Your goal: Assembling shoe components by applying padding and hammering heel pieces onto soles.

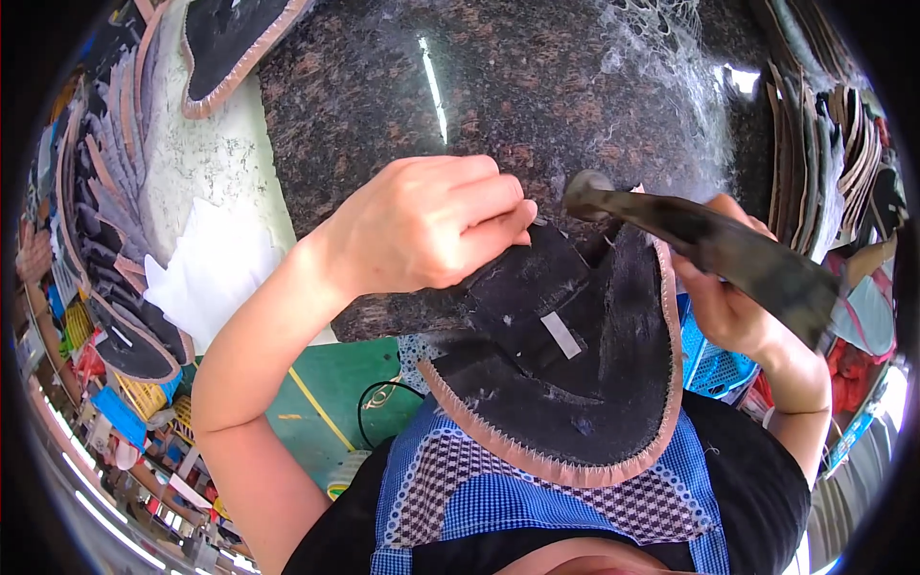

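A black-lined shoe upper (537, 383) with a pleated brown folded edge hangs over the near edge of the table, against my checked apron. A small pale label (561, 335) lies on its lining. My left hand (431, 225) is closed, its thumb and fingers pinching the far end of the upper. In my right hand (724, 302) is a dark metal shoemaker's hammer (728, 244), held above the upper's right side. The hammer's round face is close to the pleated edge; whether they touch I cannot tell. The hammer hides part of my right fingers.
Dark speckled stone covers the tabletop (364, 105), with stringy dried glue (676, 67) at its far right. Another upper (225, 48) lies far left, near crumpled white paper (216, 268). Stacked uppers stand on the left (115, 144) and right (800, 163). A blue basket (714, 364) sits below.
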A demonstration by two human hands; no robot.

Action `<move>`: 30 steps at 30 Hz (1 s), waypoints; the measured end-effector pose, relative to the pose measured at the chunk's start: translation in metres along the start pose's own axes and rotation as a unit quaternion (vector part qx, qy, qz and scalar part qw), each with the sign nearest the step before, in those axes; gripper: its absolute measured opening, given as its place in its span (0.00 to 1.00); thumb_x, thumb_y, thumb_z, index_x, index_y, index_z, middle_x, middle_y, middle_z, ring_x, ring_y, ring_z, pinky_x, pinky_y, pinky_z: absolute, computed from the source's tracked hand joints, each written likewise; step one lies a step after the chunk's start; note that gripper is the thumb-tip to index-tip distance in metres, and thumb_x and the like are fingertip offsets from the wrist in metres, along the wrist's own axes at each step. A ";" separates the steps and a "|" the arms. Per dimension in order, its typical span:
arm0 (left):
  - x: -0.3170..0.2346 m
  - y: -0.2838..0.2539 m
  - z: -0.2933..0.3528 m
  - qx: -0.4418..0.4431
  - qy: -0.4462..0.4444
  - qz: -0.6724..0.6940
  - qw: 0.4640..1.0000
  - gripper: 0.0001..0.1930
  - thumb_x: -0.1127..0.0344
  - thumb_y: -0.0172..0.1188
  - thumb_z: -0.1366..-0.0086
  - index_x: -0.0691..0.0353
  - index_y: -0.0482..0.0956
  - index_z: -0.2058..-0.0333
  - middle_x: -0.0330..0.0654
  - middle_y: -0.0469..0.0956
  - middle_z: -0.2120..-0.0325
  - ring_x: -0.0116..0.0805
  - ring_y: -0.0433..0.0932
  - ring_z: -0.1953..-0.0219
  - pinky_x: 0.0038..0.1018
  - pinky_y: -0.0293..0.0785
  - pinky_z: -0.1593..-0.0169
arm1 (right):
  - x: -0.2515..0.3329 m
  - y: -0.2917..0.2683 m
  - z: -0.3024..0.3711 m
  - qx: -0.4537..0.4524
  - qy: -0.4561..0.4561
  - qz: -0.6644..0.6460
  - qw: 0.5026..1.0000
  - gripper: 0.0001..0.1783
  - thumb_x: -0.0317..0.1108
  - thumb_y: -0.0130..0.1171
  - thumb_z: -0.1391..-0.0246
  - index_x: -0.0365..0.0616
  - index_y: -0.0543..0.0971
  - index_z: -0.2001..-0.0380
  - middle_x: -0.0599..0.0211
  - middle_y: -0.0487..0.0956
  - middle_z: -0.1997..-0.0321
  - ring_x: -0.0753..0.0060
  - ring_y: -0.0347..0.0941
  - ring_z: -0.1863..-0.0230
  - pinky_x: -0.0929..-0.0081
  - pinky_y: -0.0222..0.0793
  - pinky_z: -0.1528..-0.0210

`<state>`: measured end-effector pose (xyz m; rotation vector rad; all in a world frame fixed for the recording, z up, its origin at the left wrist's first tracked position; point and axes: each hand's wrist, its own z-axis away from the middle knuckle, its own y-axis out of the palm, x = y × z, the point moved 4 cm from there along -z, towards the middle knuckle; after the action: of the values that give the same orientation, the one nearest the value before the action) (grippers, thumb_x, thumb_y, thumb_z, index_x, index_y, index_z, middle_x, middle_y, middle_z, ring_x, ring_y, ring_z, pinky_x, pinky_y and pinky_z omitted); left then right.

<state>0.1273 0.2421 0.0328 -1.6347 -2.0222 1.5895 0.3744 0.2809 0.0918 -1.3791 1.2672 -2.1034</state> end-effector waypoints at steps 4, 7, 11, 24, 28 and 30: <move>0.015 -0.003 -0.013 0.029 -0.082 0.083 0.993 0.15 0.70 0.75 0.49 0.64 0.85 0.61 0.39 0.78 0.71 0.34 0.78 0.71 0.27 0.76 0.70 | -0.003 0.001 0.009 -0.029 -0.018 -0.100 0.994 0.14 0.30 0.67 0.51 0.41 0.77 0.61 0.67 0.73 0.79 0.61 0.73 0.84 0.66 0.71 0.78; 0.019 -0.002 -0.022 0.100 -0.196 0.177 0.959 0.13 0.73 0.73 0.48 0.61 0.85 0.62 0.40 0.78 0.71 0.37 0.78 0.71 0.28 0.76 0.68 | -0.006 0.032 0.016 -0.012 -0.013 -0.146 0.989 0.15 0.35 0.68 0.51 0.40 0.75 0.65 0.65 0.73 0.81 0.57 0.75 0.83 0.62 0.69 0.79; 0.015 0.000 -0.024 0.102 -0.159 0.129 0.974 0.11 0.73 0.73 0.49 0.62 0.85 0.65 0.40 0.78 0.72 0.37 0.78 0.71 0.28 0.75 0.68 | -0.008 0.034 0.018 -0.009 0.030 -0.151 0.988 0.13 0.32 0.67 0.49 0.39 0.75 0.64 0.65 0.76 0.79 0.60 0.77 0.80 0.65 0.69 0.79; -0.006 0.001 0.004 -0.086 -0.125 0.035 0.988 0.15 0.74 0.77 0.57 0.64 0.86 0.68 0.37 0.77 0.74 0.35 0.76 0.72 0.27 0.73 0.72 | -0.024 0.023 -0.015 0.004 0.049 -0.197 0.979 0.11 0.33 0.64 0.43 0.41 0.73 0.65 0.61 0.71 0.82 0.52 0.73 0.83 0.62 0.67 0.80; -0.016 0.006 0.002 -0.083 -0.169 0.024 0.982 0.13 0.76 0.76 0.57 0.65 0.86 0.70 0.38 0.76 0.74 0.36 0.76 0.71 0.28 0.73 0.71 | -0.023 0.023 -0.017 -0.014 -0.040 -0.148 0.988 0.12 0.36 0.63 0.43 0.38 0.73 0.68 0.63 0.69 0.86 0.56 0.73 0.86 0.63 0.67 0.82; -0.022 0.006 0.001 -0.075 -0.175 -0.003 0.982 0.12 0.77 0.76 0.56 0.65 0.86 0.70 0.38 0.76 0.75 0.37 0.76 0.72 0.28 0.73 0.71 | -0.022 0.019 -0.023 -0.008 -0.056 -0.131 0.990 0.11 0.36 0.61 0.41 0.39 0.73 0.68 0.63 0.69 0.87 0.57 0.73 0.86 0.63 0.67 0.82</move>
<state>0.1399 0.2241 0.0382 -1.4758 -2.3647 1.8764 0.3615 0.2968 0.0606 -1.7268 1.1115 -2.1468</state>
